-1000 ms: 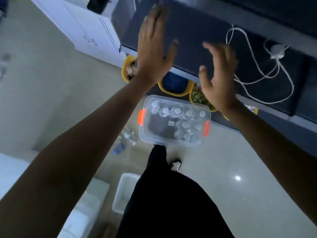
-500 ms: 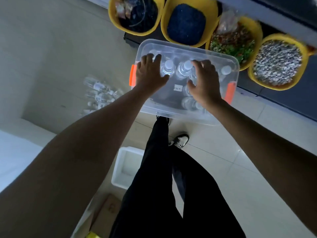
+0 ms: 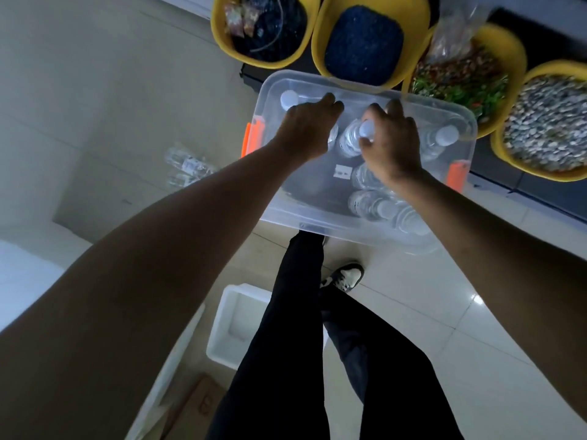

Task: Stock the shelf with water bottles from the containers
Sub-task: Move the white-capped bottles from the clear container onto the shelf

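Observation:
A clear plastic bin (image 3: 317,225) with orange latches (image 3: 252,138) stands on the floor in front of me, holding several water bottles with white caps (image 3: 446,136). More bottles (image 3: 371,204) lie at its near right. Both hands are down inside the bin. My right hand (image 3: 395,150) grips a water bottle (image 3: 349,142) just under its white cap. My left hand (image 3: 303,130) is curled over another water bottle (image 3: 333,138), which is almost wholly hidden beneath it.
Several yellow tubs (image 3: 317,46) of gravel, plants and odds stand right behind the bin. Loose bottles (image 3: 187,166) lie on the floor to the left. A white tray (image 3: 228,331) and cardboard (image 3: 197,404) sit by my legs (image 3: 286,312).
A second ago both hands were raised open at the dark shelf. They dropped into the bin, lay spread over the bottles, and now curl around bottles.

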Tool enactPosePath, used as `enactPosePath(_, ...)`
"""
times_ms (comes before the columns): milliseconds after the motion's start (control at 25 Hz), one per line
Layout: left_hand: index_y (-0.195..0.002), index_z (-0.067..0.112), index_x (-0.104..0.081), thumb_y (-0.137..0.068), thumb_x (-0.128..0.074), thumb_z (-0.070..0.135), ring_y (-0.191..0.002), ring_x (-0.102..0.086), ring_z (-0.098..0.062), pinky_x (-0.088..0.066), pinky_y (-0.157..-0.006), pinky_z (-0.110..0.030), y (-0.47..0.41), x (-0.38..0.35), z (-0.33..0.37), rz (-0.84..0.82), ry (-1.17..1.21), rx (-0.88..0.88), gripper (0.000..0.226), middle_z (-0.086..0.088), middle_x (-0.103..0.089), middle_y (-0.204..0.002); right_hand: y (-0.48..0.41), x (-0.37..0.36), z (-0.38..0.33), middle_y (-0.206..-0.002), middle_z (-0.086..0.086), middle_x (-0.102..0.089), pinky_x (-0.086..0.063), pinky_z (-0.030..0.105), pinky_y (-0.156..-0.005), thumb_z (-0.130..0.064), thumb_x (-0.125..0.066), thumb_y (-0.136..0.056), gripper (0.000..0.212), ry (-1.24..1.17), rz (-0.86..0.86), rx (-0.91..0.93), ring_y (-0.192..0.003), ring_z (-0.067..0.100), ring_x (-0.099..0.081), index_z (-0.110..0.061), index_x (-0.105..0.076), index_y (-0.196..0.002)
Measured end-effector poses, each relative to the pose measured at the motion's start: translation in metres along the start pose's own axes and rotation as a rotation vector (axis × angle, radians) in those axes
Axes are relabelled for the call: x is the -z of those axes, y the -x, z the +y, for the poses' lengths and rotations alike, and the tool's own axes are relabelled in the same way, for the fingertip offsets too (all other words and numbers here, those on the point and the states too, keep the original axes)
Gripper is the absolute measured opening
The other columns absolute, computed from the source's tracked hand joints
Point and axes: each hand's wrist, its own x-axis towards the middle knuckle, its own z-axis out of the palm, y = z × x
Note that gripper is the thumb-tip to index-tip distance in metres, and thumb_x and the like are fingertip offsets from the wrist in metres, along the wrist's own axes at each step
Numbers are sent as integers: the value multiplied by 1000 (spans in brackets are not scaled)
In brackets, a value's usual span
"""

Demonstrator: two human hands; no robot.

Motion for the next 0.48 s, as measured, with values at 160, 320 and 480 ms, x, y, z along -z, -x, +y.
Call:
enactPosePath(160, -122, 1, -53, -95, -60, 18, -96, -65, -44, -49, -75, -48, 7, 39, 11, 39, 8, -50, 33, -19, -61, -117, 21, 45, -5, -125, 21, -57, -46, 44, -85, -15, -69, -87, 27, -98, 61, 19, -94, 43, -62, -7, -63, -113)
enactPosePath(320, -121, 2, -55, -91, -56, 27, -97, -65, -43, -53, -76, -49, 29, 120, 30, 108, 5, -124, 39, -19, -63, -113, 49, 141, -25, -114, 21, -60, -48, 43, -76, -13, -71, -81, 28, -136, 132, 90, -92, 42, -63, -6, -66, -108)
enactPosePath(480, -110, 4, -59, -91, -61, 27, -88, -67, -41, -51, -69, -42, 66, 221, 52, 155, 24, -178, 30, -17, -66, -109, 73, 259, -54, -113, 20, -58, -52, 44, -77, -17, -68, -83, 29, -91, 160, 152, -86, 42, -63, -9, -66, -110)
